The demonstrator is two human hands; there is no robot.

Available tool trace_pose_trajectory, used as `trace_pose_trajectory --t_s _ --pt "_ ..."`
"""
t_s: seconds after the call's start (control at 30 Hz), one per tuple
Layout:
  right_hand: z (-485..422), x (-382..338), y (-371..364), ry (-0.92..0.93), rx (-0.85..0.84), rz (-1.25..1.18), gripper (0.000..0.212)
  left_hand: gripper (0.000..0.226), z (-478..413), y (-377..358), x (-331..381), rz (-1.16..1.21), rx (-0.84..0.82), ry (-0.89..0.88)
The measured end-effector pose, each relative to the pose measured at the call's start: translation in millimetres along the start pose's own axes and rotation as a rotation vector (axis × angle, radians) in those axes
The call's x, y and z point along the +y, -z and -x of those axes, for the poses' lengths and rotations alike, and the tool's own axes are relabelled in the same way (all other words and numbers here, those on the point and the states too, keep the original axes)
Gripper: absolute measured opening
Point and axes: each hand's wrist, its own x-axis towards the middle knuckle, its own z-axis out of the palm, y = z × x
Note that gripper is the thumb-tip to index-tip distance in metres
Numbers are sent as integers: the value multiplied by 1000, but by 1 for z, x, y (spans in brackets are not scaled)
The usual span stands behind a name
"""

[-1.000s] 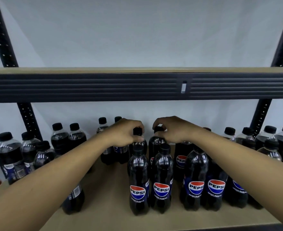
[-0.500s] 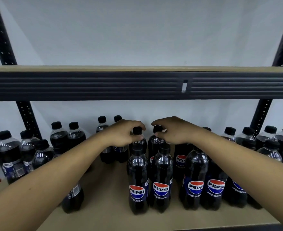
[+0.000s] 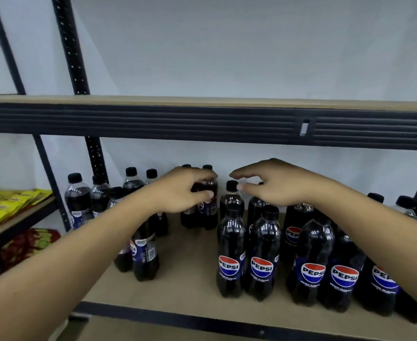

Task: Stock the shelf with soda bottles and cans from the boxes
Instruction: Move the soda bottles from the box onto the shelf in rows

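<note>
The back bottle [image 3: 208,187] stands upright near the rear of the shelf board [image 3: 190,264], dark cola under a black cap. The left hand [image 3: 183,190] grasps it around the shoulder, with the fingers curled over the far side and the thumb pressed to the front. A twin bottle [image 3: 186,166] stands just beside it on the left, with little more than its cap clear of the hand.

To the right is a black-capped bottle [image 3: 231,200], also upright. The right hand [image 3: 276,183] hovers over it, released, its fingers loosely bent and holding nothing. The thumb tip lies just beside the cap, but I cannot tell whether it touches.

Closer to me, a front row of Pepsi bottles [image 3: 261,242] lines the shelf's edge right of centre, their red, white and blue Zero Sugar labels facing out. The right forearm reaches in above the rightmost of them. More bottles stand behind this row, and a few caps [image 3: 376,196] show at the far right.

On the left a cluster of bottles [image 3: 79,200] stands less tidily, labels turned various ways and some half hidden behind the left forearm.

Overhead runs the dark ribbed beam of the upper shelf [image 3: 153,121], carried on a perforated black post [image 3: 71,45] against a pale wall. A neighbouring rack at the far left holds yellow packets [image 3: 8,205] with red ones [image 3: 28,244] below.
</note>
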Motion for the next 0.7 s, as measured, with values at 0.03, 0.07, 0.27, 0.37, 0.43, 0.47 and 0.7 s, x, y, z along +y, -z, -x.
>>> trace_pose_trajectory --t_s 0.03,0.07,0.27,0.37,0.43,0.47,0.7 --pt "-4 -8 -2 30 -6 1 41 51 11 9 -2 -29 0 0" --pt "-6 -15 -3 45 -8 -9 40 50 20 16 -1 -62 -13 1" --pt "-33 -75 -23 203 -59 -15 50 54 86 60 -26 -283 5 106" --pt "-49 -103 -37 246 -77 -24 53 54 112 74 -46 -300 -14 169" --pt "-58 -123 -45 251 -87 -40 54 56 124 80 -64 -303 -27 209" --pt "-63 -130 -50 249 -89 -48 56 58 127 82 -72 -313 -44 222" --pt "-94 -158 -81 130 -100 -59 66 61 120 79 -127 -225 -68 206"
